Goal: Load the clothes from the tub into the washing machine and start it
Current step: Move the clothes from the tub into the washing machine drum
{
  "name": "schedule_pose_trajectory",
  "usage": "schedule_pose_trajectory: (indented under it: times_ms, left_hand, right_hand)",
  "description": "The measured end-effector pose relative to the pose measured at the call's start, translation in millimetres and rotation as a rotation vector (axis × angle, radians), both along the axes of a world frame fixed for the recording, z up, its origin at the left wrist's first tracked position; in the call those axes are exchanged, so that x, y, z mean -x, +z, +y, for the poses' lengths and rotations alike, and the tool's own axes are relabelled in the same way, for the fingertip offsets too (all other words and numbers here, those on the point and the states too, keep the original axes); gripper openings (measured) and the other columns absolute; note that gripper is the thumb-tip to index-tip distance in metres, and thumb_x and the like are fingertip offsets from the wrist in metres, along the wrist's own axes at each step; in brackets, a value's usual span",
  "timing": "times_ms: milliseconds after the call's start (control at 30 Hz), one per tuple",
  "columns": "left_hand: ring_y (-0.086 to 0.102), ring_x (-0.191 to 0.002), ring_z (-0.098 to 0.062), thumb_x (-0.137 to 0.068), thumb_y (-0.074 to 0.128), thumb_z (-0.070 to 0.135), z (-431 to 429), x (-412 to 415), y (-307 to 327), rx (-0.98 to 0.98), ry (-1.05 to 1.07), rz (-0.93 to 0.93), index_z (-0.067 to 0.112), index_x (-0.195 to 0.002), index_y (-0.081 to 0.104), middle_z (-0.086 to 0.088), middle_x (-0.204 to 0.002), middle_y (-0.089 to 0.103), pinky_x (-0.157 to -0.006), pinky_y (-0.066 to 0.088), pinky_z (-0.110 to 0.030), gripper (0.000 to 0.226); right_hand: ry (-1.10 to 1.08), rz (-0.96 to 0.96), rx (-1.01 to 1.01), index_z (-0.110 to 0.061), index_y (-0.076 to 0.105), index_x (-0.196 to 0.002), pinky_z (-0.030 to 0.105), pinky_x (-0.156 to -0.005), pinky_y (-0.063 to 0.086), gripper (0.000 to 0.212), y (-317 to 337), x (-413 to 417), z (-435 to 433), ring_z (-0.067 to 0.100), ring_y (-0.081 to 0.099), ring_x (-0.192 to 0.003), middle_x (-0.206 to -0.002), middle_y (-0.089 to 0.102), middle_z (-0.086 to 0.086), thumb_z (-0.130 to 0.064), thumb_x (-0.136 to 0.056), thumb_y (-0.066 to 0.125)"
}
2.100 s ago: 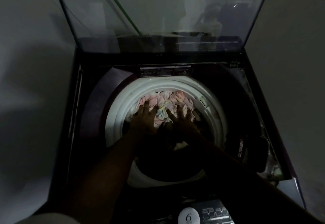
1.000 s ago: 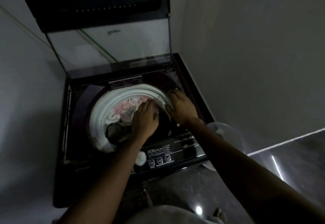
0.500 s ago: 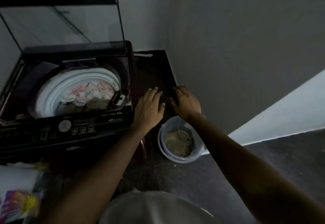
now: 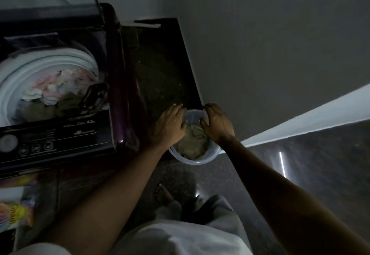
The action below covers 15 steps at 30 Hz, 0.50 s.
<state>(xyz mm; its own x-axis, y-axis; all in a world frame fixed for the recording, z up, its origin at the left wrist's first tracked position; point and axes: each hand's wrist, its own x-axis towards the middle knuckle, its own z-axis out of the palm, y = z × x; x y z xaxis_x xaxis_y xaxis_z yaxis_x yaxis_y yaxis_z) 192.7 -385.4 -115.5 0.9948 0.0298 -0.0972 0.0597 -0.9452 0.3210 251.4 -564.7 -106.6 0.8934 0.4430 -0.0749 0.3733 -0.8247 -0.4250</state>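
While some clothes already sit in the washing machine [image 4: 60, 70] drum, both hands, left hand [image 4: 170, 125] and right hand [image 4: 217, 125], hover spread and empty over the tub [image 4: 192, 159] on the floor, so next comes grabbing the olive garment [image 4: 191, 142].

Pale tub [image 4: 197, 159] holds olive clothes [image 4: 191, 142] beside washer [image 4: 66, 86].

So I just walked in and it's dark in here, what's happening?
A person is doing laundry. Both hands, left hand and right hand, reach down over the tub on the floor, where an olive cloth remains. Neither hand grips it yet. The washing machine stands open beside it, its drum already holding clothes.
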Motion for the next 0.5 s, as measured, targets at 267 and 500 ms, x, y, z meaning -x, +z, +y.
schedule_pose_trajectory:
  times_ms: [267, 500]
  left_hand:
    - [0.049, -0.130, -0.026, -0.089, 0.060, 0.030, -35, -31, -135, 0.005, -0.020, 0.052, 0.011, -0.133, 0.054, -0.008, -0.137, 0.056, -0.108, 0.037, -0.039, 0.049]
    - [0.046, -0.132, -0.029, -0.083, 0.064, 0.028, -57, -73, -360, 0.064, -0.027, 0.165, 0.013, -0.137, 0.052, -0.008, -0.140, 0.053, -0.111, 0.031, -0.037, 0.057]
  right_hand:
    - [0.030, 0.255, 0.123, -0.009, 0.045, -0.138, 0.034, -0.104, 0.038, 0.064, -147, -29, -37, 0.030, 0.045, -0.127, -0.140, 0.046, 0.013, -0.034, -0.082, 0.064]
    - [0.042, 0.379, 0.243, -0.007, 0.044, -0.139, 0.036, -0.105, 0.036, 0.056, -362, -67, -47, 0.033, 0.041, -0.130, -0.142, 0.043, 0.015, -0.030, -0.088, 0.053]
